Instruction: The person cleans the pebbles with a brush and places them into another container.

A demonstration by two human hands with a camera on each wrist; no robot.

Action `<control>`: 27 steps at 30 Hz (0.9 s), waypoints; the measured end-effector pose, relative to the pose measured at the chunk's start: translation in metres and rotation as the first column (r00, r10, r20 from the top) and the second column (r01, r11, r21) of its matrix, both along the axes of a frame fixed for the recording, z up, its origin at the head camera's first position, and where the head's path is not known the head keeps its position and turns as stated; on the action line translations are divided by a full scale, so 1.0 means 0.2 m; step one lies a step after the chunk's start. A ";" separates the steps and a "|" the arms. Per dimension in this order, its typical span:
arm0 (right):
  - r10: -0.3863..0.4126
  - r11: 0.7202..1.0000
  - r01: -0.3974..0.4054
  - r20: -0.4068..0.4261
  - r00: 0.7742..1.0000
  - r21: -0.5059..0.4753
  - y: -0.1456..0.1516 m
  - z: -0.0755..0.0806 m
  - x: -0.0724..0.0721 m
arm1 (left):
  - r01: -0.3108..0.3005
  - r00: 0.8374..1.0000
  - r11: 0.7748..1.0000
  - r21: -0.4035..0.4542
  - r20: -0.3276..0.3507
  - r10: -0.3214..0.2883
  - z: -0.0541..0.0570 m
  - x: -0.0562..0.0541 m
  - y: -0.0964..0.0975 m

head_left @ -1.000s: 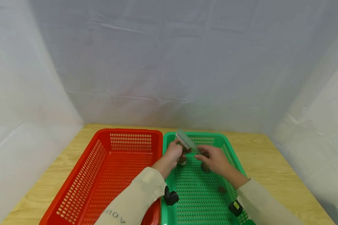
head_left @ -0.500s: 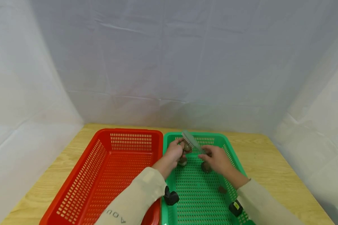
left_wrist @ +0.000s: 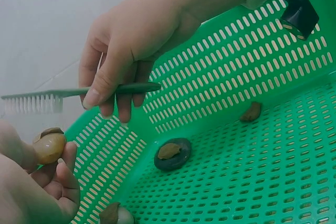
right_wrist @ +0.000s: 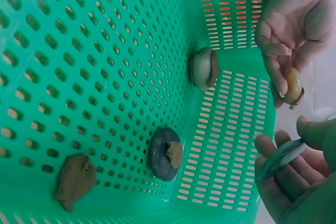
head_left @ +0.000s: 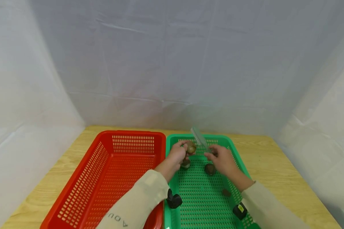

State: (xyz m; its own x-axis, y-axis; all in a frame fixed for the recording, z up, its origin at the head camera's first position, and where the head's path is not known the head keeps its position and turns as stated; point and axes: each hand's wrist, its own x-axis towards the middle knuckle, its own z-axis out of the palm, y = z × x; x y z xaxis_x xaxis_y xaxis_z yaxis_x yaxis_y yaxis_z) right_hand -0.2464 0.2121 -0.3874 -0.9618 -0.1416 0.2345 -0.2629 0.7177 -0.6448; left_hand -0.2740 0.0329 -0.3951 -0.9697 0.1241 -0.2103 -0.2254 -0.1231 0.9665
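My left hand [head_left: 176,156] pinches a smooth yellow-brown stone [left_wrist: 50,149] above the far end of the green basket [head_left: 200,197]. A flaky brown patch clings to the stone's top in the left wrist view. To its right, my right hand [head_left: 222,160] grips the handle of a green brush [left_wrist: 68,93] with white bristles. The bristles face down toward the stone, apart from it. Below, in the green basket, lie a dark round stone [right_wrist: 165,156] with a brown clump on it, a pale stone [right_wrist: 203,69] with a similar clump, and a loose brown lump [right_wrist: 76,181].
A red perforated basket [head_left: 126,173] stands against the green basket's left side. Both sit on a wood-grain table [head_left: 263,159]. Pale sheeting [head_left: 172,63] rises behind the table and along both sides.
My right hand has drawn the brush up and to the right, off the stone, which now shows more fully. My left hand stays in place with the stone.
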 end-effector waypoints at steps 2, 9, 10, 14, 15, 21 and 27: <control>-0.015 1.000 0.014 -0.011 1.000 -0.012 0.00 0.00 0.00 | 0.001 1.000 1.000 -0.005 -0.003 -0.001 0.00 0.00 0.00; 0.050 0.998 -0.052 -0.088 0.995 -0.021 -0.01 0.00 0.00 | 0.010 1.000 1.000 0.003 -0.005 -0.010 0.00 0.00 -0.01; 0.080 0.996 -0.082 -0.092 0.993 -0.017 -0.02 0.00 0.00 | 0.012 1.000 1.000 0.007 -0.005 -0.012 0.00 0.00 -0.01; 0.180 0.984 -0.179 -0.072 0.981 0.019 -0.02 0.00 0.01 | 0.013 1.000 1.000 0.025 -0.002 -0.013 0.00 0.01 -0.01; 0.187 0.982 -0.186 -0.062 0.980 0.022 -0.02 0.00 0.01 | 0.015 1.000 0.999 0.029 0.000 -0.015 0.00 0.01 -0.01; 0.200 0.978 -0.196 -0.060 0.978 0.071 -0.02 -0.01 0.01 | 0.019 1.000 0.999 0.050 0.014 -0.020 0.00 0.00 -0.02; 0.191 0.979 -0.187 -0.043 0.981 0.080 0.00 -0.02 0.01 | 0.030 0.999 0.999 0.037 0.020 -0.031 0.00 0.01 -0.01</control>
State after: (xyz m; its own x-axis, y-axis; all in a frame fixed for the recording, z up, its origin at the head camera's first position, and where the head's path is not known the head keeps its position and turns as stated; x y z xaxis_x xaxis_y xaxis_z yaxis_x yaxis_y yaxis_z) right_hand -0.2440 0.2113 -0.3915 -0.9034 -0.3386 0.2630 -0.4287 0.6983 -0.5733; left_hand -0.2724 0.0307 -0.3951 -0.9609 0.1618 -0.2247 -0.2492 -0.1516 0.9565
